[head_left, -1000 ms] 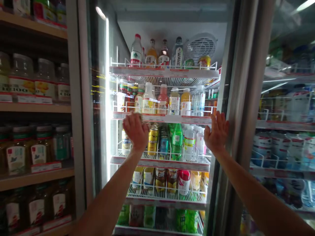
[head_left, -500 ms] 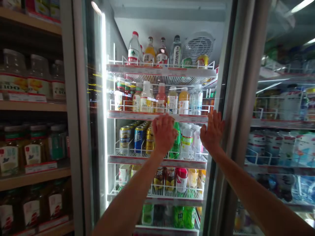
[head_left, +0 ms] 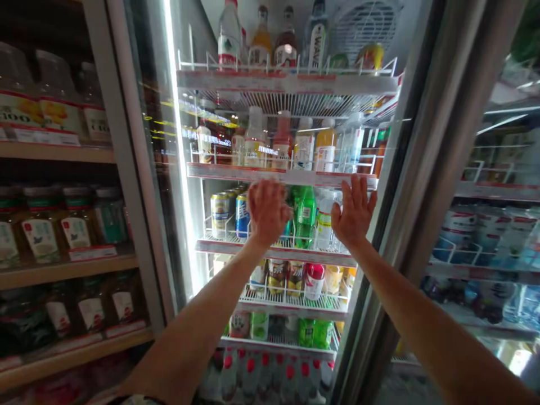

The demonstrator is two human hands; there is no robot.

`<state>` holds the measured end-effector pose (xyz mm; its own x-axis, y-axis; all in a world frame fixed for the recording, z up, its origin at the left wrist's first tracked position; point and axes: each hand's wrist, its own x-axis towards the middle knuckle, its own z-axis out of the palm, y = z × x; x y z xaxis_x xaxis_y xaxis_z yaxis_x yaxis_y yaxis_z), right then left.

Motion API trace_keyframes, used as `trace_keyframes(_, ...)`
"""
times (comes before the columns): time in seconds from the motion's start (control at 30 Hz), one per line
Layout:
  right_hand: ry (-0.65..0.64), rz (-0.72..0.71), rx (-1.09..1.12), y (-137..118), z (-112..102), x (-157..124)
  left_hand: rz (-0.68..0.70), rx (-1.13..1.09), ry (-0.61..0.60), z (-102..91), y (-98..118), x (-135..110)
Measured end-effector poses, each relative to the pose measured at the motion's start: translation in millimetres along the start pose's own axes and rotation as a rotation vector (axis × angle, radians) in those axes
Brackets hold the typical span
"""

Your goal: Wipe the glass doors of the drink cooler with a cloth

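Observation:
I stand before a lit drinks cooler with a glass door [head_left: 169, 169]. My left hand [head_left: 268, 211] is raised with its fingers stretched up, flat against the glass in front of the can shelf [head_left: 236, 246]. My right hand [head_left: 354, 211] is open too, fingers spread, palm toward the glass a hand's width to the right, close to the door's right frame [head_left: 422, 185]. Neither hand holds anything. Behind them stand cans [head_left: 220, 212] and a green bottle [head_left: 305, 216].
Wire shelves hold bottles above [head_left: 304, 149] and below [head_left: 314, 279] the hands. A wooden shelf unit with jars [head_left: 40, 236] stands on the left. A second cooler door [head_left: 498, 225] is on the right.
My left hand slid right across the glass, from the left of the can shelf to its middle. My right hand shifted slightly left off the door frame. The view dropped and moved closer.

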<state>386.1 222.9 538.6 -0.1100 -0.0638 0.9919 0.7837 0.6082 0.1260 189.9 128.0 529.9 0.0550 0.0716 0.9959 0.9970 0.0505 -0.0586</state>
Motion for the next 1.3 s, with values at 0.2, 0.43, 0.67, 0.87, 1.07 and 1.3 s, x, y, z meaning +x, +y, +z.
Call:
trace_keyframes(0.2, -0.119, 0.015, -0.017, 9.6, -5.1, -0.5, 0.387, -0.198, -0.49, -10.3, 12.8, -21.5)
trace_keyframes(0.43, -0.138, 0.005, -0.091, 5.0, -13.6, 1.5, -0.59, 0.173, -0.004, -28.9, -94.8, -21.1)
trace_keyframes(0.67, -0.057, -0.022, -0.022, 7.8, -12.9, -1.8, 0.106, -0.07, -0.461, -28.8, -69.8, -38.0)
trace_keyframes(0.87, 0.007, -0.001, 0.006, 4.6, -2.6, -2.5, -0.432, 0.104, 0.185, -28.4, -103.9, -17.8)
trace_keyframes(1.07, 0.019, 0.0, 0.057, 4.4, 0.3, -3.5, 0.323, -0.032, 0.005, 4.9, 1.2, -32.2)
trace_keyframes(1.3, 0.067, -0.023, 0.055, 1.4, 0.8, -4.0, -0.026, 0.034, 0.176, -17.6, -67.3, -6.1)
